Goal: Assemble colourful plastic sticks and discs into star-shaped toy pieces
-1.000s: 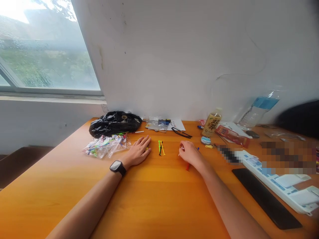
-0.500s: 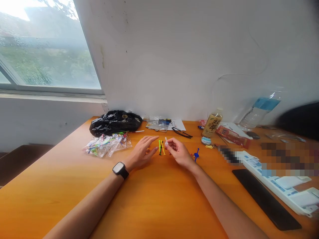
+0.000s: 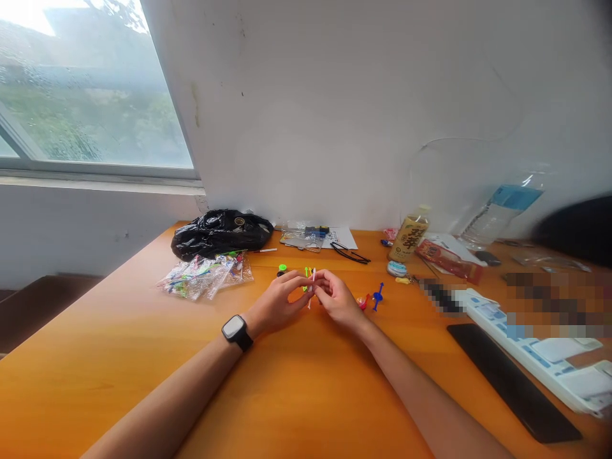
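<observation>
At the middle of the table, the fingertips of my left hand (image 3: 277, 303) and my right hand (image 3: 342, 304) meet around a thin white plastic stick (image 3: 309, 305). Its ends stick out above and below the fingers, and its middle is hidden. Both hands are closed in a pinch. Just behind the fingers, a green stick (image 3: 306, 271) and part of a yellow one show. Beyond my left hand lie a small green disc (image 3: 282, 267) and a black piece (image 3: 280, 273). To the right of my right hand are a red piece (image 3: 364, 302) and a blue arrow-tipped stick with a disc on it (image 3: 378, 297).
Clear plastic bags of colourful pieces (image 3: 205, 278) lie at the left, before a black plastic bag (image 3: 220, 233). Black-framed glasses (image 3: 350, 252) rest at the back. On the right stand a drink bottle (image 3: 408, 237), a round tin (image 3: 396, 269), a white keyboard (image 3: 526, 350) and a black pad (image 3: 511, 382).
My left hand has moved right and closed its fingers at the white stick in my right hand. The green disc, black piece and red piece have come more into sight.
</observation>
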Tool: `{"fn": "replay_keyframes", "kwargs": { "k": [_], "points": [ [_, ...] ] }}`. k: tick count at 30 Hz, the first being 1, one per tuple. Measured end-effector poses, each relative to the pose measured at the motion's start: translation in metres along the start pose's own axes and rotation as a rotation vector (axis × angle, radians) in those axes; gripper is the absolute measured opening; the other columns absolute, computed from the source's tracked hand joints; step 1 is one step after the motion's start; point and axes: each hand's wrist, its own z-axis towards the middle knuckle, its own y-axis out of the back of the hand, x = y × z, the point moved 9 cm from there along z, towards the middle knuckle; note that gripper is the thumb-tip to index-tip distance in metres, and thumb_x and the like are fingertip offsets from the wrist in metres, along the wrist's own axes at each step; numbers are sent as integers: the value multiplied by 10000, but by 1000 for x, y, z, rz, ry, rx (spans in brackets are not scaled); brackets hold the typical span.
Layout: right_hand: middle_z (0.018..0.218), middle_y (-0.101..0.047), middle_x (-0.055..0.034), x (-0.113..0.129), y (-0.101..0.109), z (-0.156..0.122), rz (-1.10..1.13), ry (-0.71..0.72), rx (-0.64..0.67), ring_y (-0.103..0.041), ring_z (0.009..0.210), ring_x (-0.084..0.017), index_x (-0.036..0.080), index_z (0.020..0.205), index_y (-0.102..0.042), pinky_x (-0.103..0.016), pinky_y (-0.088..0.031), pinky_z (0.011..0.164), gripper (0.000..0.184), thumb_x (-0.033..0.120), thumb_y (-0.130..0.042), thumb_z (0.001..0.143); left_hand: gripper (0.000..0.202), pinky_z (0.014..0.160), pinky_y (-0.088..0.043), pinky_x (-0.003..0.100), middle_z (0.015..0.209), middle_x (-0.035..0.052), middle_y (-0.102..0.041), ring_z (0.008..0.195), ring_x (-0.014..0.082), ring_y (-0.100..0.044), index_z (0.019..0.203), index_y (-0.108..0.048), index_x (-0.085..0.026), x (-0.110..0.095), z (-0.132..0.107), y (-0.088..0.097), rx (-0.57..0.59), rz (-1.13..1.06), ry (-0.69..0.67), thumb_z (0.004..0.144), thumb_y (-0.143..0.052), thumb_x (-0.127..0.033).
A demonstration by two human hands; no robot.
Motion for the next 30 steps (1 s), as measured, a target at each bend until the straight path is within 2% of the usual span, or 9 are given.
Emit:
{"fn": "replay_keyframes", "kwargs": {
  "k": [5, 9, 15, 19, 21, 24, 26, 28, 30],
  "points": [
    [972, -695, -30, 3, -5, -1, 4, 10, 67, -673, 888, -162, 207, 1093, -597, -291, -520, 817, 198, 336, -635, 947, 91, 875, -544, 322, 1008, 54, -730, 910, 172, -673, 1034, -671, -213, 1, 0, 1, -36, -10, 14, 961, -630, -177],
    [894, -689, -10, -1, -3, 0, -65, 0, 104, -638, 787, -153, 201, 1071, -609, -263, -486, 726, 229, 394, -636, 951, 86, 766, -536, 281, 850, 13, -713, 782, 148, -651, 863, -638, -204, 5, 0, 2, -52, -22, 49, 852, -664, -122],
    [720, -594, 16, -1, 30, 5, -525, 38, -79, -507, 597, -142, 172, 1092, -710, -261, -390, 589, 259, 313, -540, 956, 107, 802, -529, 282, 926, 39, -733, 815, 150, -672, 960, -712, -212, 4, -4, -12, 82, 9, 2, 933, -619, -167],
    [802, -675, -22, 4, 33, 4, -772, 46, -85, -585, 659, -167, 169, 1159, -704, -278, -436, 648, 284, 318, -543, 979, 118, 716, -501, 298, 805, 31, -700, 737, 165, -644, 803, -664, -218, 11, -6, -13, 128, 175, 9, 920, -657, -215],
    [866, -710, -44, 10, 37, 3, -879, 22, -93, -640, 742, -188, 176, 1201, -688, -281, -449, 679, 305, 358, -552, 998, 83, 725, -498, 320, 797, 31, -705, 749, 185, -641, 816, -662, -226, 14, -5, -8, 125, 257, 0, 898, -676, -224],
    [978, -738, -98, 26, 60, -1, -1151, -75, -200, -693, 899, -237, 178, 1140, -694, -303, -458, 735, 263, 355, -542, 1018, 17, 763, -489, 355, 821, 42, -719, 822, 221, -640, 880, -675, -231, 19, -2, 3, 92, 374, 6, 897, -675, -226],
    [1026, -745, -144, 31, 83, -5, -1315, -214, -245, -710, 936, -270, 160, 1075, -699, -326, -465, 753, 256, 348, -534, 1024, 82, 782, -482, 373, 806, 51, -714, 861, 239, -629, 862, -679, -230, 25, -1, 10, 63, 443, 38, 936, -642, -227],
    [1065, -741, -200, 29, 105, -10, -1420, -370, -237, -723, 968, -307, 125, 1068, -708, -353, -478, 763, 282, 347, -542, 1021, 149, 827, -483, 400, 839, 62, -728, 935, 260, -621, 847, -691, -232, 30, -1, 11, 50, 488, 66, 971, -609, -219],
    [1106, -734, -245, 23, 123, -15, -1453, -510, -205, -727, 1020, -347, 96, 1088, -719, -375, -487, 769, 303, 338, -553, 1012, 130, 901, -480, 445, 1002, 73, -764, 1051, 288, -603, 935, -722, -238, 34, -1, 11, 35, 515, 81, 979, -603, -208]
  ]
}}
